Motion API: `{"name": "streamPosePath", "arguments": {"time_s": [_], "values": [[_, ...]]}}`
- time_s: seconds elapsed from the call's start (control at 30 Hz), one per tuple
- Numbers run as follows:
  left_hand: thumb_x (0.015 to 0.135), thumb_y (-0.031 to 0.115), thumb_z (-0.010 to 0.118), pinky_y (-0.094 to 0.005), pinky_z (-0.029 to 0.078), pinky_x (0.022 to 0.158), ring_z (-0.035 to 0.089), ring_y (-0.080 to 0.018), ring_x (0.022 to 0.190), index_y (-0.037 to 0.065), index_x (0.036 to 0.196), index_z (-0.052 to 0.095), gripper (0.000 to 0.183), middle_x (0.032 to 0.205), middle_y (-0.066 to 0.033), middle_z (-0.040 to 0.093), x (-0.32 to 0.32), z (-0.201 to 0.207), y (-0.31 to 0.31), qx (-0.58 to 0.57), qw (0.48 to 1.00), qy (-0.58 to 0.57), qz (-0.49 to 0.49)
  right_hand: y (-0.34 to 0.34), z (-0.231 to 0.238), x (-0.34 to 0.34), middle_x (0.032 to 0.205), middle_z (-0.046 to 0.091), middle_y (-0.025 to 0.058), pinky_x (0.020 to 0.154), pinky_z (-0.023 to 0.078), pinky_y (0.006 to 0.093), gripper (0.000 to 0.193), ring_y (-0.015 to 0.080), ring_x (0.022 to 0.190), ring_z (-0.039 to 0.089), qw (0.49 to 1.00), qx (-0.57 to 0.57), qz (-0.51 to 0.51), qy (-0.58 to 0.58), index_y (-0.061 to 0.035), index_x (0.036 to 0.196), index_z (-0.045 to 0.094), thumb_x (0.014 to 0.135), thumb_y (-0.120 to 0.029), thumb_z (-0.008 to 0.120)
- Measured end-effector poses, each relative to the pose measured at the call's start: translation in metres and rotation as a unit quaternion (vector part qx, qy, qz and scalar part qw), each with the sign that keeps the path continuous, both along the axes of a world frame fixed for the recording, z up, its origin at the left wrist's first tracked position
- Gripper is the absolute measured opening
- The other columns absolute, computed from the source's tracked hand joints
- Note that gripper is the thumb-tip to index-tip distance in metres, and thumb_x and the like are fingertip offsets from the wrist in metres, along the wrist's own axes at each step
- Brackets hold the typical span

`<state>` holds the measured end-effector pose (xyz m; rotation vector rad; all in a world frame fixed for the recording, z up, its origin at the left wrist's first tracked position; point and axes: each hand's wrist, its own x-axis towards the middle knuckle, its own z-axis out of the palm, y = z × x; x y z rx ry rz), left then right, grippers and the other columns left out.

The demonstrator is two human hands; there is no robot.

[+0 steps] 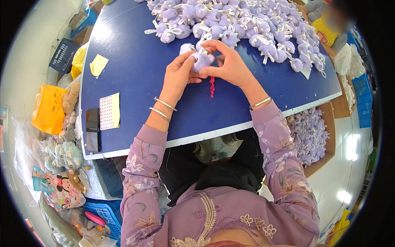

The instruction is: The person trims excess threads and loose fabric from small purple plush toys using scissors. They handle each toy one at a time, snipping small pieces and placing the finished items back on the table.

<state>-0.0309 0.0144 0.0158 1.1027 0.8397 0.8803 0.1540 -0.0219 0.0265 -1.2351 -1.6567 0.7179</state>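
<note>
Above the blue table, both my hands are closed around one small lilac plush toy (201,61). My left hand (180,73) grips it from the left, thumb against the plush. From the right, my right hand (230,66) pinches it with curled fingers and thumb. A second lilac plush piece (187,48) shows just behind my left fingers. Below the toy, a twisted pink cord (212,87) lies on the table; whether it joins the toy is hidden. Past my hands spreads a large heap of lilac plush toys (234,20) with white loops.
The blue table (197,117) carries a dark phone (92,129), a sticker sheet (109,112) and a yellow paper (98,65) at left. A cardboard box (329,140) of lilac plush stands at right. An orange bag (48,109) and blue crate (105,216) are at left. Another person (327,26) is far right.
</note>
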Motion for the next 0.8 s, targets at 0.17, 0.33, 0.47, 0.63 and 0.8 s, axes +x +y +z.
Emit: {"name": "streamPosePath", "arguments": {"time_s": [0.17, 0.33, 0.47, 0.63, 0.8], "values": [[0.098, 0.024, 0.053, -0.025, 0.055, 0.057, 0.07, -0.0187, 0.069, -0.002, 0.119, 0.058, 0.034, 0.089, -0.0128, 0.068, -0.001, -0.001, 0.001, -0.014, 1.0, 0.005, 0.006, 0.0, -0.001, -0.007, 0.097, 0.065, 0.0115, 0.077, 0.051, 0.0332, 0.05, 0.0255, 0.083, 0.064, 0.995, 0.065, -0.013, -0.071, -0.0029, 0.115, 0.06, 0.072, -0.022, 0.076], [0.099, 0.028, 0.051, -0.025, 0.055, 0.057, 0.07, -0.0187, 0.067, -0.002, 0.113, 0.062, 0.035, 0.081, -0.0117, 0.069, -0.001, -0.001, -0.001, 0.017, 0.998, 0.052, -0.026, 0.001, -0.003, -0.003, 0.088, 0.068, 0.0153, 0.074, 0.051, 0.032, 0.043, 0.0246, 0.079, 0.066, 0.998, 0.002, -0.015, -0.067, 0.0004, 0.11, 0.062, 0.075, -0.023, 0.07], [0.099, 0.029, 0.051, -0.025, 0.055, 0.057, 0.07, -0.0181, 0.067, -0.002, 0.116, 0.062, 0.037, 0.081, -0.0113, 0.069, 0.0, 0.001, -0.003, 0.053, 0.995, 0.08, -0.029, 0.004, -0.012, -0.002, 0.087, 0.064, 0.0071, 0.07, 0.048, 0.0269, 0.042, 0.0119, 0.076, 0.057, 1.0, -0.011, 0.011, -0.003, 0.003, 0.112, 0.06, 0.078, -0.02, 0.068], [0.1, 0.027, 0.049, -0.0254, 0.055, 0.061, 0.07, -0.0192, 0.071, -0.002, 0.125, 0.058, 0.039, 0.087, -0.0126, 0.069, -0.001, 0.001, -0.005, 0.087, 0.995, 0.05, -0.028, 0.007, -0.01, -0.004, 0.083, 0.063, 0.0061, 0.068, 0.047, 0.0281, 0.037, 0.0114, 0.074, 0.055, 0.995, -0.034, 0.025, 0.088, 0.0048, 0.107, 0.061, 0.079, -0.019, 0.062], [0.1, 0.024, 0.051, -0.0261, 0.056, 0.063, 0.07, -0.0199, 0.074, -0.002, 0.131, 0.053, 0.04, 0.093, -0.0142, 0.069, 0.001, -0.002, -0.005, 0.084, 0.996, 0.016, -0.04, 0.006, -0.009, -0.001, 0.086, 0.065, 0.0066, 0.068, 0.047, 0.0272, 0.04, 0.0101, 0.075, 0.055, 0.995, -0.051, 0.029, 0.079, 0.0058, 0.113, 0.06, 0.08, -0.017, 0.059]]}}
